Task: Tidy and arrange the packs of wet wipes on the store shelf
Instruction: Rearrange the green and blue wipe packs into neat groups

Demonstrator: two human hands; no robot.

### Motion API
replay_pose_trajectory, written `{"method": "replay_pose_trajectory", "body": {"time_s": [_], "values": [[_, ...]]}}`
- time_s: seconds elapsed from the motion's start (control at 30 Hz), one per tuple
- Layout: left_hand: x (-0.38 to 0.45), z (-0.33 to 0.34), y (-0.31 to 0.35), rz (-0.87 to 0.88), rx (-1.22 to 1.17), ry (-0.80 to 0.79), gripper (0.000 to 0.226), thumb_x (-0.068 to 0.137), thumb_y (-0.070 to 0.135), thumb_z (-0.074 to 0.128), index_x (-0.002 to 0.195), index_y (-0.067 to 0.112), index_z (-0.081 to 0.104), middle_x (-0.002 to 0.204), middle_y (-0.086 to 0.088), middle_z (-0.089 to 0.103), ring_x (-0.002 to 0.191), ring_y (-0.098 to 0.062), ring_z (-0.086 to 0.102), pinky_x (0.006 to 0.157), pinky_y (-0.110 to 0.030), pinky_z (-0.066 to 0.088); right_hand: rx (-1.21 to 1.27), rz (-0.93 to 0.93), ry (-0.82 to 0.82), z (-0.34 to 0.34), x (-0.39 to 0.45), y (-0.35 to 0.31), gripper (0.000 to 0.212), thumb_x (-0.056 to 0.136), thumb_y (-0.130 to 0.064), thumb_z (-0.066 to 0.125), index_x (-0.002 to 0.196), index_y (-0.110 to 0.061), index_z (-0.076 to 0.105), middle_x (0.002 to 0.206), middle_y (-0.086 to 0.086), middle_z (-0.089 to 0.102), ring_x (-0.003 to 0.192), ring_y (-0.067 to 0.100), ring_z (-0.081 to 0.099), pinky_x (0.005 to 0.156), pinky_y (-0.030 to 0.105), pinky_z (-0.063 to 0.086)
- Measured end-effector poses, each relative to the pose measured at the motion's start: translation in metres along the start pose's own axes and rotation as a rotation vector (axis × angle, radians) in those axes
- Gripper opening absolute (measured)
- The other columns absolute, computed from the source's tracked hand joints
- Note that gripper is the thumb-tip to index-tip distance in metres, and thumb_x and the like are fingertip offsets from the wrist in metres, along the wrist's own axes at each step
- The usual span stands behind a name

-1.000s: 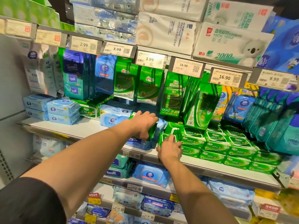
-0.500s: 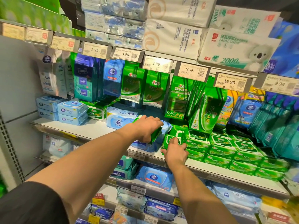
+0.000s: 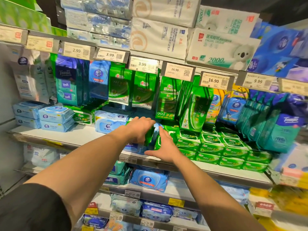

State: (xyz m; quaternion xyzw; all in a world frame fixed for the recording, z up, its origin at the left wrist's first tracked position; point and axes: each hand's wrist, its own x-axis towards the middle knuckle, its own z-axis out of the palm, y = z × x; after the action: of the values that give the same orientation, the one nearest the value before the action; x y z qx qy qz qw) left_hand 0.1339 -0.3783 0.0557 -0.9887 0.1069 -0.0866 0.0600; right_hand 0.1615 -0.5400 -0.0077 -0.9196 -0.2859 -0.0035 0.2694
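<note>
Firmly, left hand around green pack

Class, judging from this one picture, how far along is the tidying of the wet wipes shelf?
Done: the green packs on the right lie in neat stacked rows. In hand: the left hand grips a green pack on edge, while the right hand rests open against the row's end pack. Left: the blue packs behind look loosely heaped.

bright store light; motion blur smears right edge; wide-angle bending
</note>
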Motion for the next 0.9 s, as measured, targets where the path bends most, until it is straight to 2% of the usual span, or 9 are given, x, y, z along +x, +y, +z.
{"method": "replay_pose_trajectory", "body": {"time_s": [0.1,0.17,0.23,0.37,0.43,0.53,0.67,0.8,0.9], "values": [[-0.003,0.000,-0.008,0.006,-0.162,0.027,0.102,0.055,0.030,0.089,0.140,0.012,0.036,0.123,-0.008,0.053,0.115,-0.028,0.052,0.092,-0.036,0.041,0.111,-0.017,-0.016,0.002,0.017,-0.024,0.142,0.060,-0.043,0.091,0.155,-0.015,-0.011,0.162,0.006,0.013,0.148,0.023,0.016,0.119,0.035,0.022],[-0.007,0.000,-0.016,0.004,-0.294,0.051,0.099,0.057,0.025,0.089,0.139,0.009,0.036,0.122,-0.010,0.052,0.116,-0.029,0.051,0.092,-0.032,0.040,0.142,-0.012,-0.004,0.006,0.027,-0.035,0.137,0.064,-0.033,0.090,0.155,-0.014,-0.012,0.162,0.007,0.012,0.148,0.023,0.015,0.119,0.032,0.020],[-0.014,0.000,-0.026,-0.018,-0.330,0.056,0.106,0.060,0.024,0.088,0.146,0.006,0.029,0.132,-0.012,0.048,0.124,-0.028,0.046,0.102,-0.031,0.036,0.124,-0.026,0.017,0.011,0.036,-0.041,0.129,0.067,-0.030,0.088,0.156,-0.013,-0.003,0.161,0.008,0.012,0.148,0.024,0.015,0.120,0.033,0.018],[-0.028,0.006,-0.056,-0.112,-0.279,0.019,0.113,0.061,0.032,0.090,0.150,0.008,0.024,0.141,-0.010,0.042,0.131,-0.028,0.041,0.109,-0.033,0.035,0.031,-0.119,-0.018,0.015,0.046,-0.044,0.109,0.068,-0.032,0.088,0.154,-0.016,0.023,0.141,0.012,0.031,0.134,0.026,0.035,0.114,0.026,0.025],[-0.036,0.012,-0.073,-0.183,-0.244,0.024,0.113,0.059,0.038,0.090,0.148,0.008,0.028,0.140,-0.010,0.042,0.129,-0.030,0.042,0.108,-0.038,0.037,-0.011,-0.154,0.000,0.015,0.046,-0.044,0.104,0.069,-0.030,0.087,0.153,-0.022,0.028,0.136,0.011,0.034,0.130,0.025,0.038,0.110,0.024,0.027],[-0.047,0.024,-0.097,-0.289,-0.219,0.027,0.113,0.058,0.044,0.089,0.145,0.005,0.028,0.141,-0.013,0.039,0.131,-0.033,0.040,0.107,-0.043,0.038,-0.043,-0.178,0.030,0.016,0.043,-0.042,0.095,0.072,-0.034,0.083,0.151,-0.034,0.031,0.137,0.007,0.030,0.131,0.026,0.036,0.113,0.032,0.032],[-0.053,0.036,-0.111,-0.395,-0.269,-0.047,0.120,0.063,0.042,0.088,0.150,0.004,0.017,0.147,-0.017,0.033,0.135,-0.035,0.035,0.110,-0.042,0.035,-0.138,-0.224,0.130,0.003,0.028,-0.028,0.081,0.075,-0.036,0.079,0.147,-0.031,0.041,0.134,0.009,0.031,0.130,0.030,0.036,0.113,0.035,0.032],[-0.044,0.044,-0.102,-0.421,-0.367,-0.117,0.120,0.060,0.038,0.092,0.149,0.008,0.016,0.147,-0.015,0.034,0.132,-0.036,0.042,0.106,-0.044,0.041,-0.161,-0.080,0.295,-0.018,0.013,-0.008,0.077,0.075,-0.034,0.080,0.144,-0.030,0.046,0.135,0.012,0.032,0.132,0.030,0.033,0.111,0.036,0.030],[-0.034,0.049,-0.093,-0.455,-0.372,-0.138,0.117,0.061,0.040,0.090,0.148,0.014,0.017,0.146,-0.014,0.031,0.128,-0.040,0.045,0.101,-0.049,0.045,-0.156,0.040,0.337,-0.028,0.003,0.001,0.077,0.074,-0.036,0.080,0.143,-0.028,0.047,0.133,0.011,0.034,0.131,0.030,0.034,0.110,0.038,0.034]]}}
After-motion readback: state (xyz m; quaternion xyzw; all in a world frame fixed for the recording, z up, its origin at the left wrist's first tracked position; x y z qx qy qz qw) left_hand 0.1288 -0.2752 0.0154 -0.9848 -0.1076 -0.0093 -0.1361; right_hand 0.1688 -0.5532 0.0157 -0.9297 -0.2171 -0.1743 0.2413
